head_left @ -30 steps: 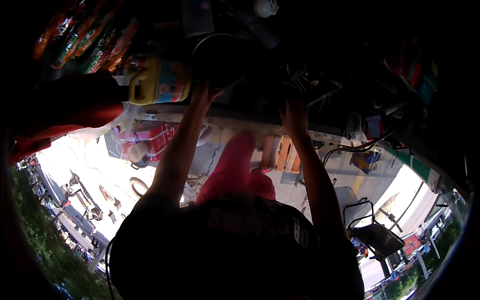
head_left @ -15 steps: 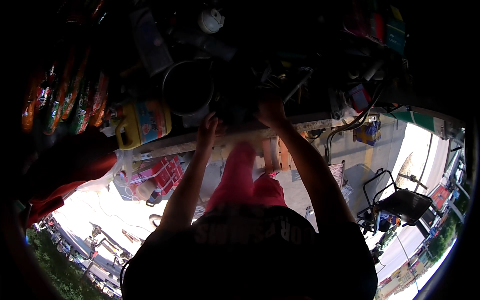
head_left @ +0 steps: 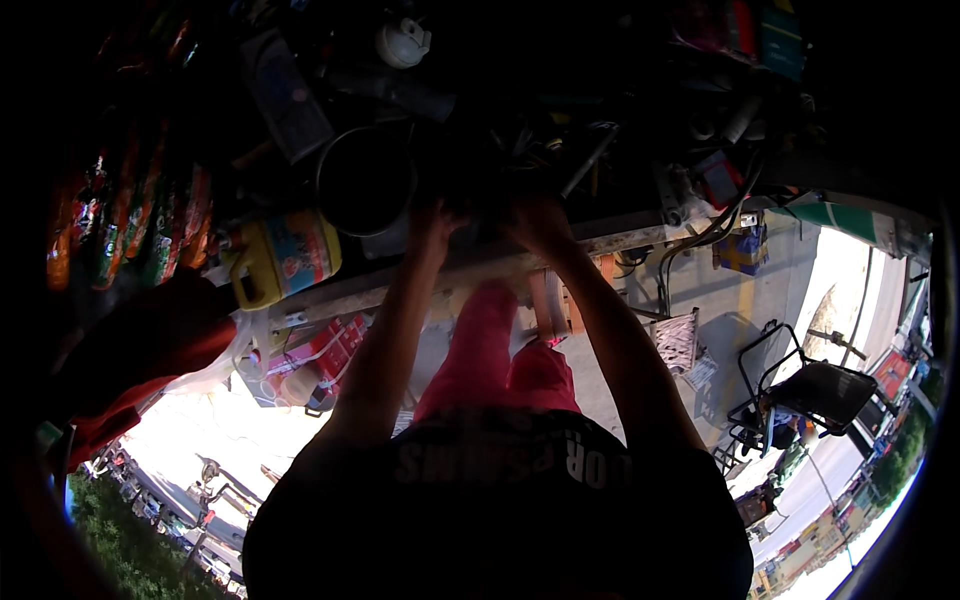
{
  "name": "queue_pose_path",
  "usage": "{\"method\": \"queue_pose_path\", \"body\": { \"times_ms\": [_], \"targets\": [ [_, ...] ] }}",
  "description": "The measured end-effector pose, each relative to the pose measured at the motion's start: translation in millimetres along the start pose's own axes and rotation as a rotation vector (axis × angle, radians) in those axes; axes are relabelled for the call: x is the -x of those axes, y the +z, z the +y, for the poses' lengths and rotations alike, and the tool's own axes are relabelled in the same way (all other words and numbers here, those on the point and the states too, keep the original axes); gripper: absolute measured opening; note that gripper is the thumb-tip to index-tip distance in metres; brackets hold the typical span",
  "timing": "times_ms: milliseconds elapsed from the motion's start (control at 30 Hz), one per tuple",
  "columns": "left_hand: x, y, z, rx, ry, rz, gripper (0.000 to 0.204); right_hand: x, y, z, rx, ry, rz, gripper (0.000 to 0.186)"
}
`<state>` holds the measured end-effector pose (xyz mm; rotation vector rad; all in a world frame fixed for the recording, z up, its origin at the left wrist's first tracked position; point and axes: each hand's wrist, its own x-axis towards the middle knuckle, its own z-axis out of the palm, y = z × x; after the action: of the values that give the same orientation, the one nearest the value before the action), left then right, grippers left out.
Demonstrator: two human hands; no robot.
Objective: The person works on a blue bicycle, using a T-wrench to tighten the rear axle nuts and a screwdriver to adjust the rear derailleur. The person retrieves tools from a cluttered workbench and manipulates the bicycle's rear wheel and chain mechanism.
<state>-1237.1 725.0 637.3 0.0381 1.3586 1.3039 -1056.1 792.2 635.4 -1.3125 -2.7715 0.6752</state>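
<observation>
Both hands are at the front edge of a dark, cluttered bench (head_left: 590, 243). My left hand (head_left: 436, 226) is just right of a round dark pan or bowl (head_left: 366, 182), its fingers bent inward toward the right. My right hand (head_left: 540, 226) is a short way to the right, closed, its fingertips lost in shadow. Whatever lies between the two hands is too dark to make out. Beyond my right hand, a slim metal rod-like tool (head_left: 590, 160) lies slanted among several small items.
A yellow jug (head_left: 262, 262) stands at the bench's left edge, beside colourful wrapped packs (head_left: 130, 215). A white round-lidded container (head_left: 403, 43) is farther back. Cables (head_left: 700, 240) hang over the right edge. Below are a pink-red box (head_left: 335, 350) and a black-framed chair (head_left: 815, 400).
My left hand has moved right and inward, toward my right hand, and its raised fingers have bent. My right hand stays nearly in place. The view has shifted slightly.
</observation>
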Motion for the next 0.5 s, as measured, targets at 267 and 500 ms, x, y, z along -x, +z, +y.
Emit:
{"method": "queue_pose_path", "body": {
  "times_ms": [267, 500],
  "targets": [
    [72.6, -36.4, -15.8, 0.285, -0.038, -0.171, 0.022, 36.9, -22.4, 57.3, -0.501, 0.354, 0.398, 0.019],
    [104.3, -91.0, -37.8, 0.218, -0.099, -0.131, 0.036, 32.6, -44.7, 194.4, -0.087, 0.580, 0.413, 0.021]
  ]
}}
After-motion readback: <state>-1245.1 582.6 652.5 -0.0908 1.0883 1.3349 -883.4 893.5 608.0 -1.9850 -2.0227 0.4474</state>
